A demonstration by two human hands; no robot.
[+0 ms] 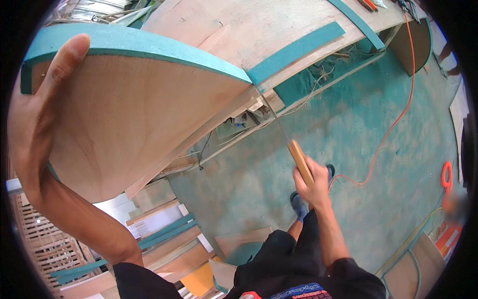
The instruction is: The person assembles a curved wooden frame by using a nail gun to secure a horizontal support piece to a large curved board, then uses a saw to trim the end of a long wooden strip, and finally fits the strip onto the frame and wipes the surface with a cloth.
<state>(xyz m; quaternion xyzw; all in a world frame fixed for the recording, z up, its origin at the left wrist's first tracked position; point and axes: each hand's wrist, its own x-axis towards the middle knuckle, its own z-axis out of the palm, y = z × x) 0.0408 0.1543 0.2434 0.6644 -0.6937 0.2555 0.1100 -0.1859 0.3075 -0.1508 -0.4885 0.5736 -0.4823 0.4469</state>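
My left hand grips the far-left end of a large wooden panel, its thumb laid over the teal edge strip. The panel is tilted up, its plain wood face toward me, and the curved strip runs along its top. In my right hand is a handsaw with a straight wooden handle. Its thin blade, seen edge-on, reaches up to the strip's right-hand end. Whether the teeth are in the material is too fine to make out.
Behind the panel stands a wooden workbench with a loose teal strip on it. Scraps fill the shelf underneath. An orange cord hangs down to the teal-stained floor. Stacked boards lie at lower left, a curved panel at lower right.
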